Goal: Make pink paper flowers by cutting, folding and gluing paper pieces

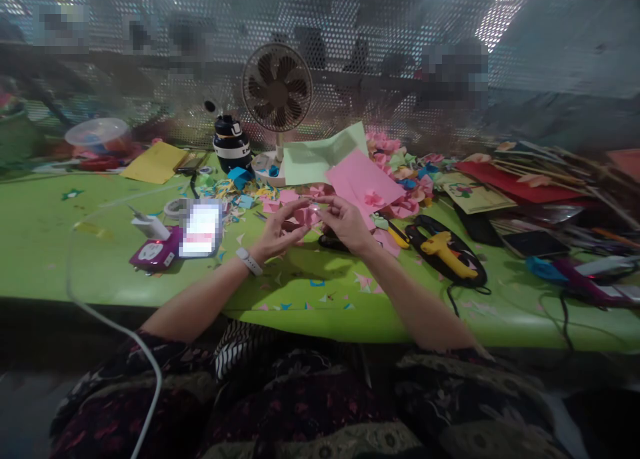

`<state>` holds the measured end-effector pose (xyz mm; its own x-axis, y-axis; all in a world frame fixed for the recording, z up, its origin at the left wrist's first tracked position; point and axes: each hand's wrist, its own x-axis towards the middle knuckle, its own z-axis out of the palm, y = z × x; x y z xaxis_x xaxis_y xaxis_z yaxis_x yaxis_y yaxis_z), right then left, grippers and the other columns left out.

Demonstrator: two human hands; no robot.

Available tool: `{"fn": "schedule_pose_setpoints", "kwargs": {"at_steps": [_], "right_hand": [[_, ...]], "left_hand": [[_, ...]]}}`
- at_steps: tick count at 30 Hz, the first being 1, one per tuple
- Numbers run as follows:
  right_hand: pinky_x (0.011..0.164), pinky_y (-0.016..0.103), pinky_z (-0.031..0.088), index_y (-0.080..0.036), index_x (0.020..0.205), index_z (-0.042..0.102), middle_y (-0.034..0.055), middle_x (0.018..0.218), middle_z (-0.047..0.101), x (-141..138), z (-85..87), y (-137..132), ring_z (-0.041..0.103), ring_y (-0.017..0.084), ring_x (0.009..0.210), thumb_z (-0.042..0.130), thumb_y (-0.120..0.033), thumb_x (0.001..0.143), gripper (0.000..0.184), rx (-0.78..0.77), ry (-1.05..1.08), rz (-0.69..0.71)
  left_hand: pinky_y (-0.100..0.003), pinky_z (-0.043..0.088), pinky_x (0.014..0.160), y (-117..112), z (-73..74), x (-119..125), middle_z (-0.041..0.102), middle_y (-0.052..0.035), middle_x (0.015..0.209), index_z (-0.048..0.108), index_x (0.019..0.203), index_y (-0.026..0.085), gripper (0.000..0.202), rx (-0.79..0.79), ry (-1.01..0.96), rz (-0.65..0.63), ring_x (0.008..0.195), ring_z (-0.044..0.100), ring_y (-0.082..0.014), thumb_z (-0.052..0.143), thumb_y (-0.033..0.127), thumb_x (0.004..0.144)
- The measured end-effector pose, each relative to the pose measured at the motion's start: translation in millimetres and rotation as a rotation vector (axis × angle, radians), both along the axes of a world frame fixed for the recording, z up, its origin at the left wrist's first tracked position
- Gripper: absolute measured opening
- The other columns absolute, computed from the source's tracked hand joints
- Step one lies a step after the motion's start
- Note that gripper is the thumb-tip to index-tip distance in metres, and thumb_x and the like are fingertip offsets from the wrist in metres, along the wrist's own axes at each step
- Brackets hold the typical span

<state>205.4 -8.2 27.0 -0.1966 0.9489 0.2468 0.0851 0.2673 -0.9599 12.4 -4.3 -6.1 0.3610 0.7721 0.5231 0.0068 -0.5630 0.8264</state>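
Note:
Above the green table, my left hand (281, 234) and my right hand (349, 227) meet at the fingertips. Between them is a small piece of pink paper (313, 215), pinched by both; its exact shape is too small and blurred to tell. My left thumb and fingers curve around its left side, while the right fingers close on its other side. Just behind my hands lie a flat pink sheet (364, 182) and a light green sheet (325, 156). A dark object, partly hidden, sits under my right hand. Paper scraps (315, 283) are scattered in front.
A yellow glue gun (447, 254) rests on a black oval tray (477, 272) to the right, near a yellow cutter (399, 234). A fan (278, 89) and black jug (232, 146) stand behind. Leftward are a lit phone (201, 229), a purple power strip (153, 252) and a cable (113, 320).

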Motion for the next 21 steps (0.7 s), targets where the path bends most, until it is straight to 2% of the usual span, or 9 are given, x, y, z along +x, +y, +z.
{"fn": "schedule_pose_setpoints", "kwargs": {"at_steps": [2, 3, 4, 7, 10, 13, 17, 21], "right_hand": [[0.057, 0.024, 0.051, -0.019, 0.11, 0.064, -0.0054, 0.066, 0.062, 1, -0.6, 1, 0.059, 0.011, 0.056, 0.075, -0.042, 0.08, 0.04, 0.023, -0.024, 0.0], [0.057, 0.024, 0.05, -0.019, 0.11, 0.063, -0.0055, 0.066, 0.061, 1, -1.1, 1, 0.058, 0.011, 0.056, 0.075, -0.044, 0.08, 0.04, 0.03, -0.032, 0.0], [0.056, 0.024, 0.049, -0.019, 0.109, 0.062, -0.0059, 0.065, 0.06, 2, -1.7, 2, 0.057, 0.011, 0.056, 0.075, -0.045, 0.081, 0.04, 0.036, -0.037, -0.002], [0.055, 0.024, 0.045, -0.018, 0.108, 0.06, -0.0074, 0.062, 0.056, 3, -3.8, 4, 0.054, 0.01, 0.054, 0.074, -0.046, 0.081, 0.041, 0.059, -0.051, -0.01], [0.055, 0.024, 0.043, -0.018, 0.109, 0.059, -0.0072, 0.062, 0.057, 2, -6.8, 5, 0.054, 0.011, 0.055, 0.072, -0.045, 0.081, 0.04, 0.08, -0.08, -0.019], [0.057, 0.025, 0.045, -0.019, 0.11, 0.059, -0.0064, 0.063, 0.058, -1, -10.2, 3, 0.056, 0.012, 0.057, 0.071, -0.041, 0.082, 0.037, 0.105, -0.114, -0.035], [0.06, 0.027, 0.048, -0.018, 0.112, 0.06, -0.0045, 0.066, 0.062, -3, -13.5, 1, 0.059, 0.013, 0.058, 0.068, -0.039, 0.085, 0.035, 0.108, -0.136, -0.038], [0.063, 0.029, 0.051, -0.02, 0.109, 0.062, -0.0017, 0.072, 0.065, -5, -14.7, 2, 0.063, 0.015, 0.064, 0.068, -0.047, 0.085, 0.036, 0.102, -0.11, -0.012]], "left_hand": [[-0.022, 0.058, 0.067, 2, -2.1, 0, 0.073, -0.0076, 0.098, 0.065, 0.13, 0.017, 0.044, -0.048, -0.017, -0.033, 0.076, 0.067, -0.0126, 0.067, 0.036, 0.09], [-0.022, 0.058, 0.068, 3, -2.7, -1, 0.073, -0.0072, 0.095, 0.067, 0.126, 0.016, 0.041, -0.051, -0.031, -0.04, 0.076, 0.067, -0.0126, 0.066, 0.037, 0.091], [-0.023, 0.059, 0.071, 3, -3.1, -1, 0.073, -0.0081, 0.099, 0.069, 0.124, 0.016, 0.039, -0.043, -0.051, -0.037, 0.081, 0.068, -0.0138, 0.065, 0.037, 0.091], [-0.029, 0.061, 0.084, 2, -2.3, -1, 0.07, -0.0125, 0.124, 0.07, 0.121, 0.017, 0.038, -0.007, -0.078, -0.005, 0.105, 0.069, -0.0204, 0.069, 0.036, 0.088], [-0.03, 0.061, 0.082, -1, -0.2, 3, 0.068, -0.0146, 0.129, 0.069, 0.12, 0.017, 0.041, 0.002, -0.031, 0.041, 0.111, 0.068, -0.0234, 0.075, 0.035, 0.084], [-0.027, 0.061, 0.077, -5, 0.7, 7, 0.071, -0.0154, 0.12, 0.068, 0.117, 0.014, 0.041, 0.008, 0.008, 0.089, 0.104, 0.071, -0.0219, 0.076, 0.035, 0.083], [-0.026, 0.06, 0.074, -5, -1.6, 8, 0.074, -0.0124, 0.104, 0.067, 0.116, 0.012, 0.038, -0.001, 0.013, 0.065, 0.089, 0.073, -0.0181, 0.071, 0.035, 0.086], [-0.025, 0.059, 0.07, -4, -5.9, 8, 0.074, -0.0114, 0.097, 0.064, 0.121, 0.012, 0.043, -0.053, -0.042, 0.038, 0.084, 0.072, -0.0176, 0.071, 0.038, 0.088]]}}
